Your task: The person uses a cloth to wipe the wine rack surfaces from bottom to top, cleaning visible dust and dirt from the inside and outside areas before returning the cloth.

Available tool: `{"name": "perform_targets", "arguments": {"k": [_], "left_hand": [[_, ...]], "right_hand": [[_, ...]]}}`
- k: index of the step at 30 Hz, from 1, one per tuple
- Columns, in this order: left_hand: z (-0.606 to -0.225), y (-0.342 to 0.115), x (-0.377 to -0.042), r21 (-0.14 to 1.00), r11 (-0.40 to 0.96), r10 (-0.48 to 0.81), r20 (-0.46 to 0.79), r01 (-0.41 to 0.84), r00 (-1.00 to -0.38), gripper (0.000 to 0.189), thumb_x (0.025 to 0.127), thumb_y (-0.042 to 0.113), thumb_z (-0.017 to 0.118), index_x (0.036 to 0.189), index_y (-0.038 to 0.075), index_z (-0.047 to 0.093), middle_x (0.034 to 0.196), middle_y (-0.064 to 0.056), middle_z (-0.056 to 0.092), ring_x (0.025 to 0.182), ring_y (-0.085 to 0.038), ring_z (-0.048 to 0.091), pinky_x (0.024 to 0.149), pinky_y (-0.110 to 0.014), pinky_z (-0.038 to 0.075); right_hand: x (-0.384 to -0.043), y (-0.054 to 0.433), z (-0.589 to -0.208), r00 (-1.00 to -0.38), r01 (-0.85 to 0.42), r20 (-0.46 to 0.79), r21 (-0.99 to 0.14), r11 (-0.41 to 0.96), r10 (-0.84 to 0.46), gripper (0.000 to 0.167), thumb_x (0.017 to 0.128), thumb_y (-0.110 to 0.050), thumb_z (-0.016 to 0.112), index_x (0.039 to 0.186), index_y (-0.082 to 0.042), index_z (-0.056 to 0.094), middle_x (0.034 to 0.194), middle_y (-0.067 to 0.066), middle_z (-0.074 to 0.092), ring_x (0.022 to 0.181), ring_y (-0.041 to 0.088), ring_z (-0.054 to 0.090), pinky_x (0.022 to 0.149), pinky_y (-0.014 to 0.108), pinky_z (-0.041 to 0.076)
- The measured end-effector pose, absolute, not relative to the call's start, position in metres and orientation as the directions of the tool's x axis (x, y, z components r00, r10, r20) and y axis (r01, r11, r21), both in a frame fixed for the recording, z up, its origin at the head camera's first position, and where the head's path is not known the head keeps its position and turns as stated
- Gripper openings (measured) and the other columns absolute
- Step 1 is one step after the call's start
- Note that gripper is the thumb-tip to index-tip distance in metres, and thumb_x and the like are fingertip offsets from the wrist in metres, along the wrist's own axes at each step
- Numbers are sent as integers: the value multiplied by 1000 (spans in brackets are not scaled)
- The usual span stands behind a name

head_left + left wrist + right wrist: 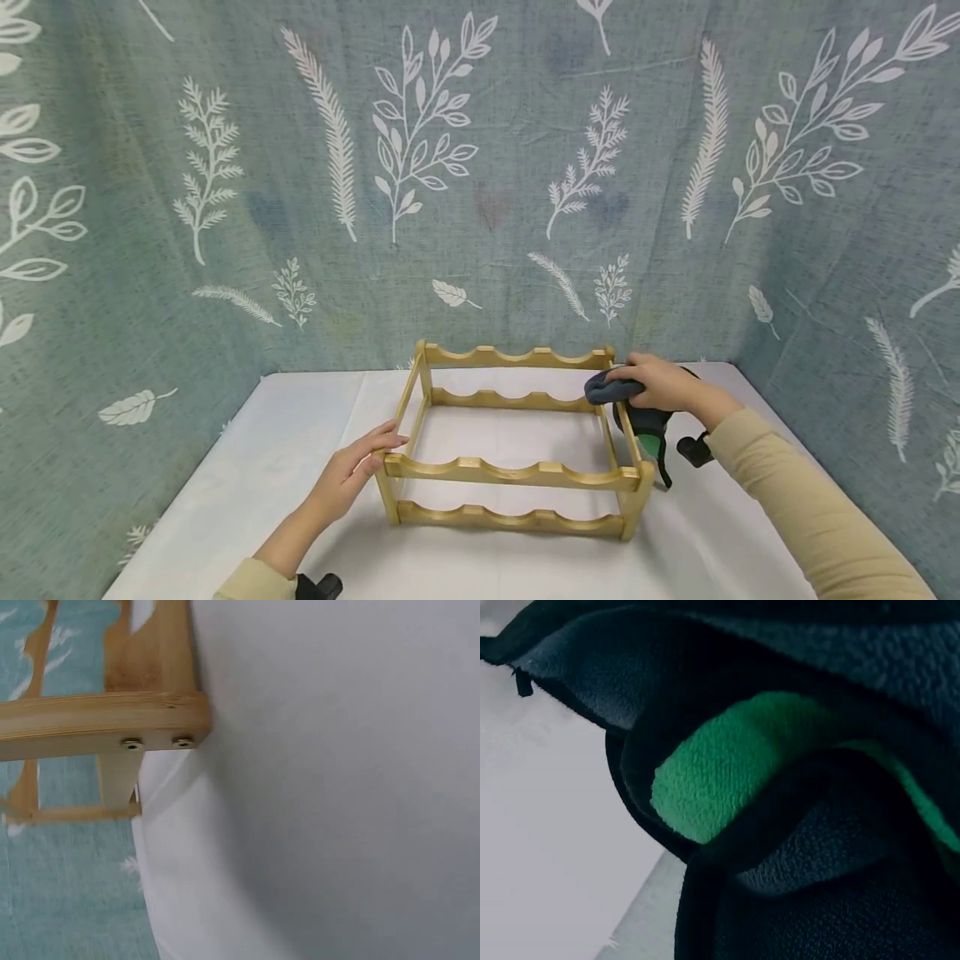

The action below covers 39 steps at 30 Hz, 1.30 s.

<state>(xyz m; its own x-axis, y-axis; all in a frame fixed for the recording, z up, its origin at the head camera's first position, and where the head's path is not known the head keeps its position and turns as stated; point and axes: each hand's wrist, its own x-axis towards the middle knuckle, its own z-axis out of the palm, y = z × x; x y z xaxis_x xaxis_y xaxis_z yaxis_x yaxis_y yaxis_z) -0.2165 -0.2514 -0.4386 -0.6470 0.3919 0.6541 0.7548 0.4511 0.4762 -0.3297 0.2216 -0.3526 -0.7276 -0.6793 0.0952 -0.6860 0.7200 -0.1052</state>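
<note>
A light wooden wine rack (517,474) with scalloped rails stands on the white-covered table. At its near left top corner, my left hand (347,477) holds the frame, its fingers over the side rail. That hand is out of sight in the left wrist view, where a rack post (97,724) with two screw heads shows. My right hand (662,385) grips a dark blue cloth (613,390) over the rack's right top rail, towards the back. Part of the cloth hangs down outside the rack, and its green side (727,765) shows in the right wrist view.
White cloth (300,425) covers the table. A blue-green curtain (495,283) with white leaf prints encloses the back and both sides. Black wrist-camera pieces stick out by the right wrist (696,450) and the left wrist (322,586).
</note>
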Motion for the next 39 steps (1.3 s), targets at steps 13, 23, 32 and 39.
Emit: {"name": "perform_targets", "arguments": {"k": [13, 23, 32, 39], "left_hand": [[-432, -275, -261, 688, 477, 295, 461, 547, -837, 26, 99, 13, 37, 117, 11, 56, 132, -13, 51, 134, -11, 29, 104, -23, 29], [-402, -256, -268, 744, 507, 96, 452, 434, -887, 28, 97, 11, 43, 116, -2, 58, 133, -19, 48, 128, -30, 38, 103, -27, 33], [-408, -257, -308, 843, 502, -104, 278, 191, -955, 42, 94, 35, 48, 123, 7, 57, 128, -15, 54, 122, -32, 43, 100, -51, 34], [-399, -248, -324, 866, 492, -176, 197, 87, -964, 38, 95, 30, 49, 123, 7, 57, 127, -15, 54, 121, -31, 46, 100, -49, 34]], "right_hand": [[-302, 217, -356, -691, -723, 85, -62, 688, -718, 37, 78, -8, 67, 115, -14, 62, 87, -1, 46, 72, 12, 38, 63, 28, 32], [-275, 213, -355, -676, -737, 100, -63, 673, -730, 39, 78, -12, 66, 116, -16, 60, 94, 1, 51, 76, 12, 45, 64, 30, 38], [-251, 202, -355, -685, -728, 95, -31, 685, -723, 41, 77, -16, 66, 117, -16, 60, 91, -3, 49, 70, 9, 40, 60, 26, 34], [-237, 193, -359, -668, -736, 136, 24, 677, -732, 41, 76, -21, 68, 116, -16, 60, 81, -4, 44, 59, 7, 32, 53, 22, 28]]}}
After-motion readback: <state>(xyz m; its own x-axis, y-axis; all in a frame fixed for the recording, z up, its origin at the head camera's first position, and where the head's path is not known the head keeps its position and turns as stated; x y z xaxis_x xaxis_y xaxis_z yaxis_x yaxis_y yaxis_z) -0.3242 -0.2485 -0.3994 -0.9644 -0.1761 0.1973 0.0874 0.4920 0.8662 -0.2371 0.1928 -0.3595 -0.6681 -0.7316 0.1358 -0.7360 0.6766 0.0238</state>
